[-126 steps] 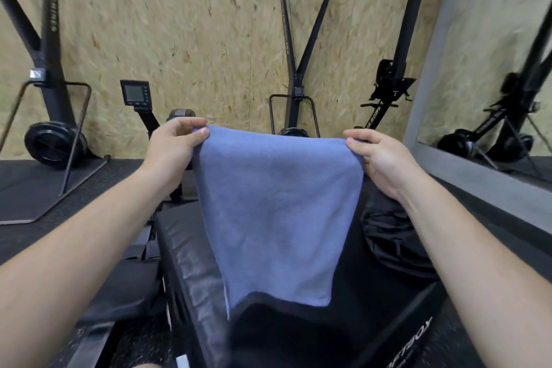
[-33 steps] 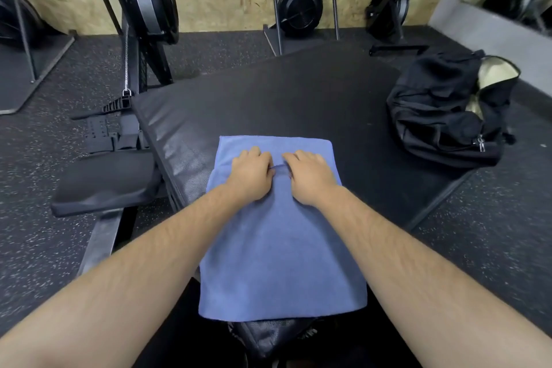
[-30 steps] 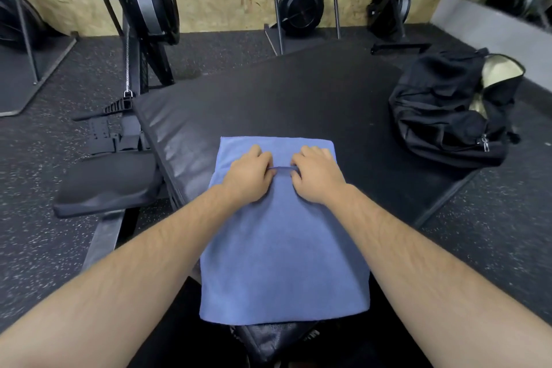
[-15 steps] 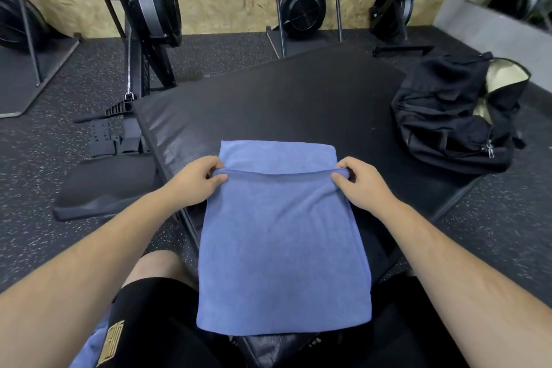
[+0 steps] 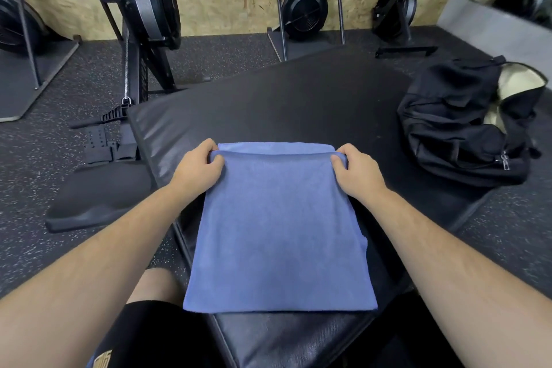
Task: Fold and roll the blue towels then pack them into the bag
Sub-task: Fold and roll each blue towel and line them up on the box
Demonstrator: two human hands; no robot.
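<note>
The left hand (image 5: 198, 170) and right hand (image 5: 358, 172) are each pinching, in a curled grip, the far end of the folded blue terry towel (image 5: 277, 236) lying on the black padded vinyl platform (image 5: 268, 98). Both should be turning evenly, keeping the roll tight and edges aligned; the black duffel bag (image 5: 457, 128) is sitting open at right.

A flat blue terry towel (image 5: 277, 227) lies on a black padded vinyl mat (image 5: 268, 104). The left hand (image 5: 198, 170) and right hand (image 5: 357, 172) pinch the towel's far corners. An open black fabric duffel bag (image 5: 460, 125) sits right of the towel.
</note>
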